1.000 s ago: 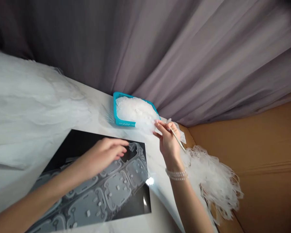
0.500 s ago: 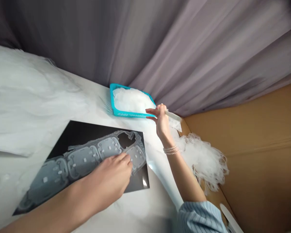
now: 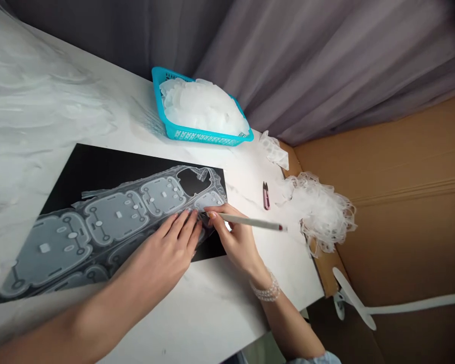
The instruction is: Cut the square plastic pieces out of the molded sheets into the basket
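Work position: the translucent moulded film sheet [image 3: 116, 217] lies on the black board [image 3: 94, 161], which rests on the white table [image 3: 227, 303]. The left hand [image 3: 170, 245] is palm down with its fingers extended on the sheet, pressing it and gripping nothing. The right hand [image 3: 237, 237] is closed in a pen grip on a slim pen-shaped tool [image 3: 250, 221], its working end low at the sheet, just beside the left fingertips; the tip itself is too small to make out.

Method, as judged: the step appears to be detail work along a panel edge. The left hand should keep the film flat near the tip but out of its path. Pressure should be light and even, following the moulded outline, so that the film neither tears nor rides up. The fingertips sit close to the tip and warrant care.

Count: one sheet, one board, one pen-shaped tool. Three panels show nearly whole in the sheet's far row, with one cut-out gap at its right end; at least three more show in part in the near row, the hands hiding the rest. One blue basket [image 3: 208, 136] stands at the far side, heaped with white film pieces [image 3: 200, 106], too overlapped to count. To the right are one pair of thread snips [image 3: 266, 196] and one tangled pile of film strips [image 3: 320, 212], its strips uncountable
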A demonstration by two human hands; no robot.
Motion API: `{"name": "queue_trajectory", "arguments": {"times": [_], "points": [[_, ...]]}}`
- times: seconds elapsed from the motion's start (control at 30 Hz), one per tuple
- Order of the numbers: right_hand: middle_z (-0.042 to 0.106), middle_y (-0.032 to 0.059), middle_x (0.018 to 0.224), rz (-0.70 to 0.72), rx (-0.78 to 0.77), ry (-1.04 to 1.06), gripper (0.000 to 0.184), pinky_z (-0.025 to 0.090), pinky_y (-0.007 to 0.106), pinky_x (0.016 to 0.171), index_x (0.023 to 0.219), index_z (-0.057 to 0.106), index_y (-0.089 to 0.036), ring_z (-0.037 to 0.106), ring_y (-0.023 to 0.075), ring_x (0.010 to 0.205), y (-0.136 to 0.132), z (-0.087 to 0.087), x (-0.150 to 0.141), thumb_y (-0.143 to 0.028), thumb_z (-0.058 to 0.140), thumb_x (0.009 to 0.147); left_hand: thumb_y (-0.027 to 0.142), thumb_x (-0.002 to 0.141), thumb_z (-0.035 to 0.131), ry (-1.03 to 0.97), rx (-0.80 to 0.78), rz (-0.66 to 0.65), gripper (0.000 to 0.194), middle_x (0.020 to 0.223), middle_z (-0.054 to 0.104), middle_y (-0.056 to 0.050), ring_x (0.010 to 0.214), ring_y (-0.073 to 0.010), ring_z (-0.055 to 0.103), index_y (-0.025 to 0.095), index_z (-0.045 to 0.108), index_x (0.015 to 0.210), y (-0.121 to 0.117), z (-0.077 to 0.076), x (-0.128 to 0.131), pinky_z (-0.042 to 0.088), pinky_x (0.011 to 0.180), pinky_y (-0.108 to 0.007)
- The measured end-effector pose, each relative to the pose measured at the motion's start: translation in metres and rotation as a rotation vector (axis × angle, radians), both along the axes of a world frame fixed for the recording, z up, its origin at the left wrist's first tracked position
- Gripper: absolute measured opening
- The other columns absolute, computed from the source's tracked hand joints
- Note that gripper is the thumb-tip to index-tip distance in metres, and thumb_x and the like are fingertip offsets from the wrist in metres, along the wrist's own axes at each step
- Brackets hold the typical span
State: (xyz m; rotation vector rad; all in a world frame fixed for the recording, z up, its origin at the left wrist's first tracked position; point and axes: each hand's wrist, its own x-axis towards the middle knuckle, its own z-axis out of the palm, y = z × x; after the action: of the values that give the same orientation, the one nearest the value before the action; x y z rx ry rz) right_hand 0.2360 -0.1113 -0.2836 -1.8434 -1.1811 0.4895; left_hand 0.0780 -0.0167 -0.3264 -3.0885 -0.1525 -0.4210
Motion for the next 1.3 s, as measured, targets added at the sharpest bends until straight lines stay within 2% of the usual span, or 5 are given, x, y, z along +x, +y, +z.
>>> {"name": "queue_trajectory", "arguments": {"times": [0.23, 0.7, 1.07, 1.17, 1.3], "points": [[0.066, 0.0054, 0.084, 0.045, -0.014, -0.185, 0.02, 0.05, 0.031, 0.073, 0.097, 0.067, -0.017, 0.061, 0.0168, 0.077, 0.002, 0.0, -0.004, -0.024, 0.048, 0.102, 0.035, 0.086, 0.067, 0.048, -0.02, -0.039, 0.063, 0.149, 0.049, -0.025, 0.14, -0.0385, 0.042, 0.006, 0.055, 0.14, 0.01, 0.004, -0.003, 0.037, 0.112, -0.05], [0.062, 0.0054, 0.084, 0.145, -0.018, -0.463, 0.018, 0.051, 0.031, 0.067, 0.101, 0.062, -0.018, 0.056, 0.0165, 0.071, -0.003, -0.009, -0.013, -0.015, 0.044, 0.101, 0.046, 0.084, 0.07, 0.021, -0.065, -0.055, 0.061, 0.147, 0.053, -0.02, 0.136, -0.036, 0.049, 0.016, 0.061, 0.137, 0.017, 0.005, -0.005, 0.036, 0.112, -0.05], [0.066, 0.0156, 0.105, 0.276, -0.044, -0.785, 0.031, 0.059, 0.042, 0.087, 0.128, 0.058, -0.011, 0.063, 0.0255, 0.104, -0.015, -0.015, -0.014, -0.015, 0.041, 0.103, 0.043, 0.087, 0.065, 0.043, -0.062, -0.043, 0.058, 0.151, 0.048, -0.021, 0.139, -0.0367, 0.045, 0.008, 0.062, 0.133, 0.016, -0.001, -0.005, 0.033, 0.115, -0.051], [0.057, 0.0231, 0.135, 0.272, -0.073, -0.797, 0.038, 0.049, 0.052, 0.107, 0.137, 0.054, -0.011, 0.049, 0.0319, 0.136, -0.013, -0.018, -0.015, -0.012, 0.04, 0.102, 0.04, 0.089, 0.062, 0.044, -0.076, -0.034, 0.054, 0.147, 0.052, -0.021, 0.14, -0.0367, 0.045, 0.008, 0.063, 0.133, 0.016, -0.002, -0.006, 0.031, 0.116, -0.052], [0.052, 0.0257, 0.144, 0.311, -0.149, -0.746, 0.045, 0.041, 0.055, 0.116, 0.146, 0.045, -0.009, 0.042, 0.0315, 0.143, -0.011, -0.019, -0.018, -0.009, 0.036, 0.101, 0.035, 0.091, 0.058, 0.021, -0.084, -0.033, 0.049, 0.141, 0.058, -0.023, 0.135, -0.0371, 0.05, 0.007, 0.065, 0.13, 0.017, -0.002, -0.007, 0.034, 0.114, -0.052]]}}
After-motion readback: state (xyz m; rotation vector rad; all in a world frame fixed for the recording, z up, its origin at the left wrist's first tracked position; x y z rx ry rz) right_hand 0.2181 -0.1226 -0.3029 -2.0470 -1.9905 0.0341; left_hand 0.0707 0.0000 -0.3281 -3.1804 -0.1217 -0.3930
